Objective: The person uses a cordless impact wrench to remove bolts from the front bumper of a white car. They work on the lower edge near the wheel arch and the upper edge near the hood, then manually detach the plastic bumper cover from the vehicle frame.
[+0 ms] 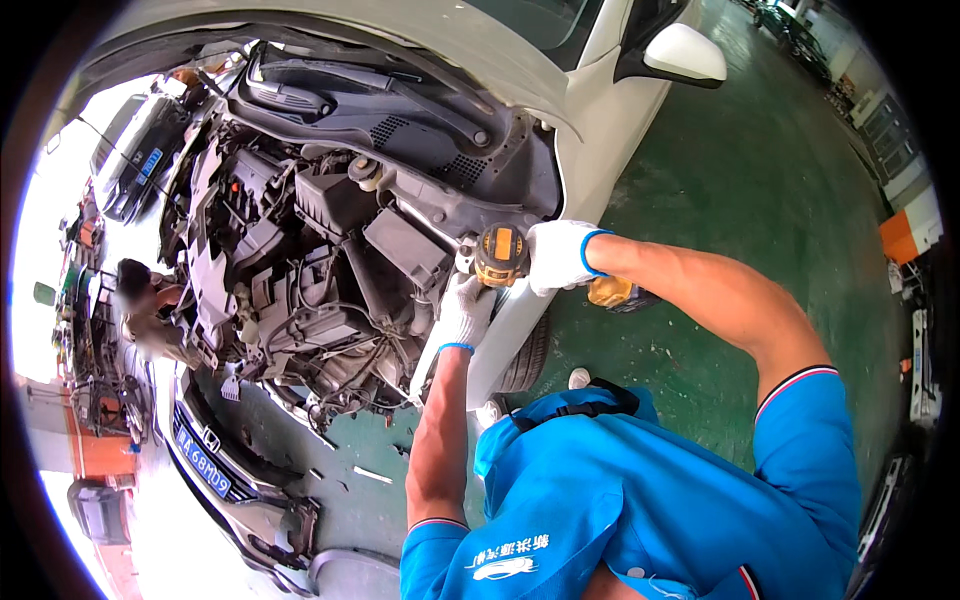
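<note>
Blue shirt (pixel 640 490), then yellow-black power tool (pixel 502 255), its body between gloved hands (pixel 465 310) (pixel 560 257)

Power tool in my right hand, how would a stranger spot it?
Find the white car with exposed engine parts. Beside them, your gloved right hand grips the power tool. Its yellow-and-black casing stands out from those mostly grey parts.

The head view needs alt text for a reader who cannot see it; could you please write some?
A gloved right hand grips a yellow and black power tool beside the exposed engine bay of a white car, the gloved left hand close beside the tool. A detached front bumper lies on the floor.
</note>
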A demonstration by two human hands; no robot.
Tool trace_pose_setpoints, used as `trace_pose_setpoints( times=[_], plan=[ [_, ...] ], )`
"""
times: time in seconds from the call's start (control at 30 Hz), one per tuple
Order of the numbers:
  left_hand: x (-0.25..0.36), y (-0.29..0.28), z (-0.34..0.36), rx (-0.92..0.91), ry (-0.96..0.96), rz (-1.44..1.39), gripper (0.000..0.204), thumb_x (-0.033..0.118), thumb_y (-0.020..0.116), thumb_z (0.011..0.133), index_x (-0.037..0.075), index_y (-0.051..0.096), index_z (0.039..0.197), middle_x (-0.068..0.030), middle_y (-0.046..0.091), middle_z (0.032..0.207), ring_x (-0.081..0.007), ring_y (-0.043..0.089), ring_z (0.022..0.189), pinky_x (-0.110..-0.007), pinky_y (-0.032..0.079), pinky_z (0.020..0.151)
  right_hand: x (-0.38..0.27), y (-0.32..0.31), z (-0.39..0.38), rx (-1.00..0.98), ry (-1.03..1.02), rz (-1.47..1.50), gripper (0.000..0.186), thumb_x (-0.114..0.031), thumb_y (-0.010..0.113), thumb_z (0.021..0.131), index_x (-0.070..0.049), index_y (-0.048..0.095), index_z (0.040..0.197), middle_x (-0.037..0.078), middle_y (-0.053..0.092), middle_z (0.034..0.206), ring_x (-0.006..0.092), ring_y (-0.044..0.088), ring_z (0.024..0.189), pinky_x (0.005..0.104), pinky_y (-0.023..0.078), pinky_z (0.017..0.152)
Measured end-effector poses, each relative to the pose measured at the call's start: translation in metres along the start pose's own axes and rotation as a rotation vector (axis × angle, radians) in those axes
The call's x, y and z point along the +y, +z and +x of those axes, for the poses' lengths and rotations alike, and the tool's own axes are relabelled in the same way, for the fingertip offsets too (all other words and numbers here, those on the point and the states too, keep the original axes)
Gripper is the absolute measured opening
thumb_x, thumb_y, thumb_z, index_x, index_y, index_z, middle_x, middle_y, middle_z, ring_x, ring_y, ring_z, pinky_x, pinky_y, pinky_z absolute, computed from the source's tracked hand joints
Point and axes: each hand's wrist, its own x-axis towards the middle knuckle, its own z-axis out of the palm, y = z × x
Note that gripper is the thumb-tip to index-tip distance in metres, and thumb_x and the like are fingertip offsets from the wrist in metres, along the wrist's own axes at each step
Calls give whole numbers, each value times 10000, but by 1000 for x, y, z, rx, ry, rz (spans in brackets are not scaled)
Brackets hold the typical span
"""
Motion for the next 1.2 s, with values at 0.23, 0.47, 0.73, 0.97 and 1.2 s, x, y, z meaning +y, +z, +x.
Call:
trace_pose_setpoints(
  times=[0.23,0.47,0.73,0.97,1.2],
  plan=[
    [2,-6,6,-50,67,46,306,198,735,847,93,769,1132,-170,689,1229,-330,677,1110,-409,528,954,-3,13,-10,33,104,97,253,-207,744,675,-22,732,849,146,712,719,295,709,684,418,544,659],
    [-9,-1,13,-35,102,146,318,217,745,825,105,765,1122,-160,700,1144,-346,702,968,-430,553,836,6,28,-13,156,95,49,307,-218,721,665,-26,721,905,192,714,770,368,705,754,454,549,699],
    [4,-5,6,14,49,141,329,252,742,813,87,772,1096,-210,694,1129,-380,691,1009,-449,545,848,11,31,-30,101,138,200,363,-245,763,668,-3,734,936,218,731,856,383,716,831,448,560,748],
    [33,-10,-5,219,159,-85,265,25,720,833,46,743,1096,-148,703,1107,-281,704,996,-352,554,890,61,53,-41,244,-192,349,344,-293,787,722,-21,708,917,161,707,788,303,674,699,411,554,707],
    [113,-7,-69,4,-366,-935,304,-48,709,877,8,707,1176,-52,709,1056,-129,661,940,-282,540,855,160,113,-84,-105,-221,1493,391,-32,752,739,-10,705,1127,57,695,822,118,622,668,290,532,627]
  ],
)
